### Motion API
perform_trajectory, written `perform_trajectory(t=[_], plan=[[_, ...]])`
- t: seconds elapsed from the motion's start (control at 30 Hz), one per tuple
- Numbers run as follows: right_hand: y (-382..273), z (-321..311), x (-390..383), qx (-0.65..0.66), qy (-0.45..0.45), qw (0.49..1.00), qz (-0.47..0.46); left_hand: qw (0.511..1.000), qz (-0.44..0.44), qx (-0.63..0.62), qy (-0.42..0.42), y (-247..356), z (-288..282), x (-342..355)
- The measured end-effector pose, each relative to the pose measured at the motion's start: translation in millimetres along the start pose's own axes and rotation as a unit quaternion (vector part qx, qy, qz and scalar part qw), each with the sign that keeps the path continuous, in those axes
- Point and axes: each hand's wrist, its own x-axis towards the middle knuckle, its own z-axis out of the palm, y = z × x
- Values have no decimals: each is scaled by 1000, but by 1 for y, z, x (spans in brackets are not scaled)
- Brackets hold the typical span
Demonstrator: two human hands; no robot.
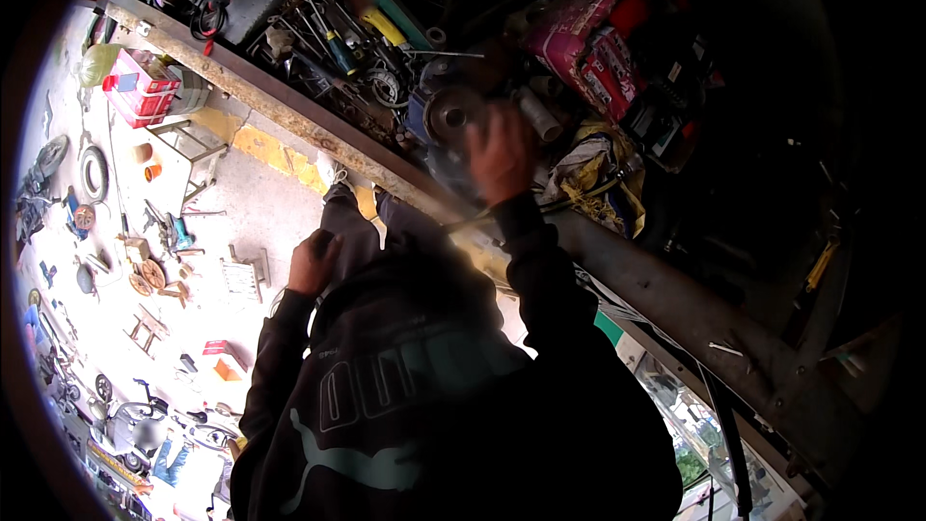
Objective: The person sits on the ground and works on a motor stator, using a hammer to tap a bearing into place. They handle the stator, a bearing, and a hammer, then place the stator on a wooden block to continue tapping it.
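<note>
My right hand (502,156) reaches over the cluttered bench, smeared by motion. Just left of its fingers is a round, dark, wheel-like part (451,114) with a hole in its middle; whether they touch is unclear. A pale cylinder (537,116) lies close beyond the hand. To its right sits a crumpled yellow, white and dark sack (606,174). My left hand (313,262) hangs low beside my thigh, away from the bench. Its fingers curl around a dark patch that I cannot make out.
Screwdrivers (340,53), wire and loose metal parts crowd the bench behind its long metal edge (260,96). Red boxes (603,63) stand at the right. On the bright floor at left are a metal stand (193,150), a red-and-white box (145,87), a tyre (94,174) and small stools (246,275).
</note>
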Motion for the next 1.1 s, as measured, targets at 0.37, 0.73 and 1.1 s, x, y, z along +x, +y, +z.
perform_trajectory(t=[0.37, 0.73, 1.1], plan=[[-4, 103, -33, -36, -39, 982, -182, 983, -161, 68, 51, -115, -14, -55], [100, -47, 7, 252, -167, 947, 110, 829, -464, -303, 73, -185, 24, -180], [284, 97, -47, -618, -437, 648, -82, 832, -368, -393, 134, -173, -32, -179]])
